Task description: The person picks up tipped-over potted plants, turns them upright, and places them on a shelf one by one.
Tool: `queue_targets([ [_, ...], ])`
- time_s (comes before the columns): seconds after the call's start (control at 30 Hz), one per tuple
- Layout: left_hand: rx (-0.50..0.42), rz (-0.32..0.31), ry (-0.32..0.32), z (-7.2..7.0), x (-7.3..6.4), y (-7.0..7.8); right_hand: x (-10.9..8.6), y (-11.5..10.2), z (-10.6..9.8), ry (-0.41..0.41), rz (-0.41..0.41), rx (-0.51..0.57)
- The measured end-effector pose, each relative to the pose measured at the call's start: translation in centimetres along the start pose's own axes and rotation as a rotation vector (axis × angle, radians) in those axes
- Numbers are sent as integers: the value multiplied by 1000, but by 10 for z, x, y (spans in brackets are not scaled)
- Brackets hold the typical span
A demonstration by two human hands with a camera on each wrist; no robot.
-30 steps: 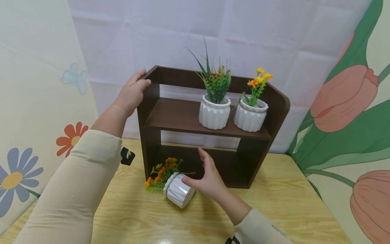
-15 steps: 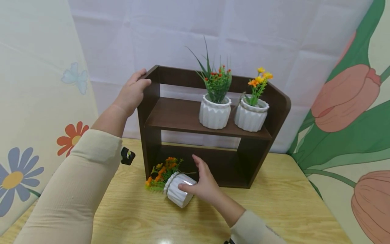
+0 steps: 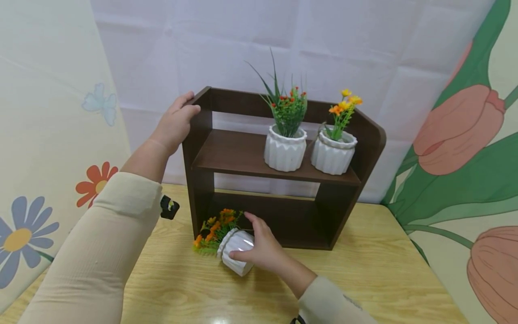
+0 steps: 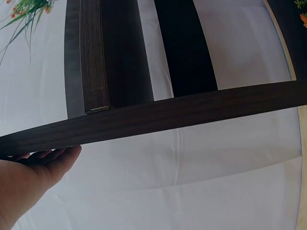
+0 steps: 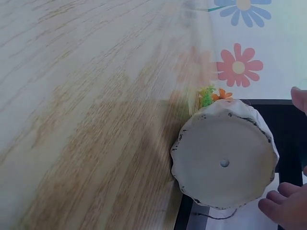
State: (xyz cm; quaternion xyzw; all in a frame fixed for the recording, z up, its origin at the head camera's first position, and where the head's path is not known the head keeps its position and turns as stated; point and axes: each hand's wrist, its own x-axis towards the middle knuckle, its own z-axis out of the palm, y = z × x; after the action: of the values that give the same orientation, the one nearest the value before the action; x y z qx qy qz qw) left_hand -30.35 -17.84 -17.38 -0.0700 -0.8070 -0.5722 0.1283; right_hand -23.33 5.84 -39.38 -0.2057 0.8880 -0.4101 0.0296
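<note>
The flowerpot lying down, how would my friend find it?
Find the dark brown shelf on the wooden table. Look in front of its lower left part, by the right hand, for a white pot with orange flowers. It is the one lying on its side; the other two pots stand upright on the shelf.

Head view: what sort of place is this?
Likely a staged indoor tabletop set: a creased white cloth hangs behind a wood-grain table, with flower-printed panels on both sides.
</note>
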Motion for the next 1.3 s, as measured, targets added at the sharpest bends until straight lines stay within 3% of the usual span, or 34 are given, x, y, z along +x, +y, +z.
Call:
queue_targets([
  [0.63,-6,5,4,0,1,1,11,-5,12,-90,23,-228],
  [1.3,9,-3,9,0,-1,1,14,-12,24,-86,58,-453],
])
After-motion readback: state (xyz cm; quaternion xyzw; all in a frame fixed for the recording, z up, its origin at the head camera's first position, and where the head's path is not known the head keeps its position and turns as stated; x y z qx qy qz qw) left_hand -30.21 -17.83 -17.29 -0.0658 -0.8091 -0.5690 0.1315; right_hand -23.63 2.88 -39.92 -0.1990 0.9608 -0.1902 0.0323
